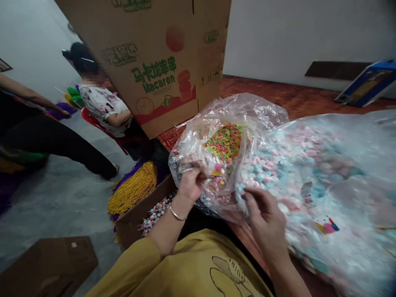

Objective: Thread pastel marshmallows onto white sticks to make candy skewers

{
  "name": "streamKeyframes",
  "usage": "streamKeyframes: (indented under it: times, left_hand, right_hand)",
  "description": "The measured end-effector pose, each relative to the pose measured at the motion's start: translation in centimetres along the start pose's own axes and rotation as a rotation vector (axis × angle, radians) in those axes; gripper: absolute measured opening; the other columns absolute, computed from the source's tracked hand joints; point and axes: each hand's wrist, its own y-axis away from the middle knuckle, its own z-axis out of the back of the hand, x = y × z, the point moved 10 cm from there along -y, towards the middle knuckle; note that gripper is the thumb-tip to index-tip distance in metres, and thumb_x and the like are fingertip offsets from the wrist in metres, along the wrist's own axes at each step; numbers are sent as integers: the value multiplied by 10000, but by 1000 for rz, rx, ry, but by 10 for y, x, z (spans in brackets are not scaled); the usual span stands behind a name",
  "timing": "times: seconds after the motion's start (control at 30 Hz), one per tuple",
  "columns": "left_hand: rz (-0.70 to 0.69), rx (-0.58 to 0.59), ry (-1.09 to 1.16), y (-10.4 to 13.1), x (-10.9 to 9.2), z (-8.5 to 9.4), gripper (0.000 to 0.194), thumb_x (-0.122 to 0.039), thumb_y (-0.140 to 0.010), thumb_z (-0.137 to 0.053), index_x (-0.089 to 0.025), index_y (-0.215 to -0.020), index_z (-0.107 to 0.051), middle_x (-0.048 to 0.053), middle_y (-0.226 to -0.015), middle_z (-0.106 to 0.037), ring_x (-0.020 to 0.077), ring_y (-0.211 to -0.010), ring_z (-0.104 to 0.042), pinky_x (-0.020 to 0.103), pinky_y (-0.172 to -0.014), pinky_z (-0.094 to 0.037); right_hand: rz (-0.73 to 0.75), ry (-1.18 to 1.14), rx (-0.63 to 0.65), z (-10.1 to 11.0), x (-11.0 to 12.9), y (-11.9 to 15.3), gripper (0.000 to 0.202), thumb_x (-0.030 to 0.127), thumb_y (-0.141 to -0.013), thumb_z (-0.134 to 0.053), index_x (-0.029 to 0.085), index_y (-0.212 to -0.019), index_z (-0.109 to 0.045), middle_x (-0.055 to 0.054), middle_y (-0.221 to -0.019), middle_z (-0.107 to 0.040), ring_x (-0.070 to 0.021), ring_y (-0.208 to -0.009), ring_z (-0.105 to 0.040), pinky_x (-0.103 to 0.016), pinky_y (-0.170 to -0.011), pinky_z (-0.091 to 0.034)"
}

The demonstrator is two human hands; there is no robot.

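Note:
My left hand [192, 183], with a bangle on the wrist, is closed in a pinch over the near side of a clear plastic bag [266, 108]. What it pinches is blurred; a thin line shows beside the fingertips. In that bag lie small orange, green and pink candies [225, 141]. My right hand [266, 216] has its fingers curled and the thumb close to the index finger, at the near edge of a big clear bag [365, 165] of pastel pink, blue and white pieces [262, 169]. Whether anything is between those fingers I cannot make out.
A tall Macaron carton [157, 62] stands behind the bags. Left of me, a box [131, 229] contains colourful sticks [157, 212], with gold bead strings [134, 187] beside it. One person [105, 105] sits; another [58, 132] stands. A brown box [52, 264] rests on the floor.

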Motion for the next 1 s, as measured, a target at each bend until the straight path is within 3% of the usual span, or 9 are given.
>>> streamKeyframes:
  times: [0.13, 0.2, 0.27, 0.37, 0.47, 0.63, 0.73, 0.87, 1.0]
  left_hand:
    - [-172, 2, 128, -4, -58, 41, 391, -353, -667, -942, -174, -665, -594, -51, -628, -570, 50, -528, -451, 201, -543, -434]
    - [-212, 61, 165, -2, -71, 50, 414, -372, -644, -958, -171, -663, -597, -54, -624, -549, 44, -539, -441, 188, -545, -434]
    - [-218, 104, 179, -1, -75, 57, 442, -391, -596, -982, -169, -662, -604, -63, -603, -512, 41, -544, -434, 175, -544, -431]
    - [-196, 107, 183, -6, -73, 63, 469, -390, -567, -993, -167, -642, -587, -70, -580, -475, 44, -549, -439, 172, -545, -433]
    - [-148, 103, 181, -15, -61, 58, 467, -384, -572, -992, -170, -657, -585, -73, -593, -487, 45, -554, -441, 184, -558, -441]
    - [52, 94, 184, -23, -16, 33, 479, -386, -597, -977, -166, -637, -553, -74, -571, -472, 49, -532, -428, 217, -566, -443]
    - [165, 128, 189, -21, 12, 14, 465, -355, -620, -969, -162, -632, -547, -73, -548, -451, 56, -529, -446, 210, -549, -433]
    - [306, 209, 250, -13, 43, -11, 404, -296, -677, -946, -147, -652, -571, -76, -559, -471, 36, -490, -420, 191, -520, -421]
    - [367, 223, 217, -4, 63, -27, 401, -305, -698, -933, -147, -637, -570, -53, -593, -548, 51, -493, -468, 208, -528, -456]
  right_hand:
    - [71, 384, 575, -137, -3, -8, 259, 263, -1030, -456, 229, -1102, -703, -109, -1131, -753, -240, -1029, -701, -346, -896, -512]
    - [35, 452, 658, -187, -9, -14, 233, 241, -1018, -496, 206, -1122, -701, -126, -1101, -770, -254, -1013, -719, -337, -869, -506]
    - [-28, 509, 678, -220, -19, -21, 207, 227, -1004, -525, 154, -1086, -701, -158, -959, -780, -273, -908, -740, -342, -808, -506]
    - [-93, 537, 662, -233, -35, -25, 177, 251, -995, -554, 150, -1000, -700, -154, -904, -780, -260, -882, -739, -312, -776, -492]
    - [-116, 498, 609, -209, -46, -19, 180, 295, -985, -554, 180, -947, -687, -128, -916, -779, -242, -871, -727, -295, -767, -481]
    - [-210, 368, 443, -124, -64, -2, 110, 256, -899, -530, 182, -890, -611, -86, -770, -712, -226, -699, -676, -318, -669, -502]
    - [-451, -167, 280, -74, -78, 16, 341, 414, -934, -534, 178, -1178, -559, -31, -746, -693, -200, -564, -635, -310, -534, -506]
    - [-598, -672, 203, -33, -73, 52, 514, 496, -869, -751, 222, -1281, -612, -52, -888, -736, -174, -663, -685, -298, -613, -556]
    - [-486, -561, 107, 21, -60, 79, 355, 519, -898, -724, 258, -1138, -752, -51, -850, -753, -165, -618, -674, -265, -560, -560]
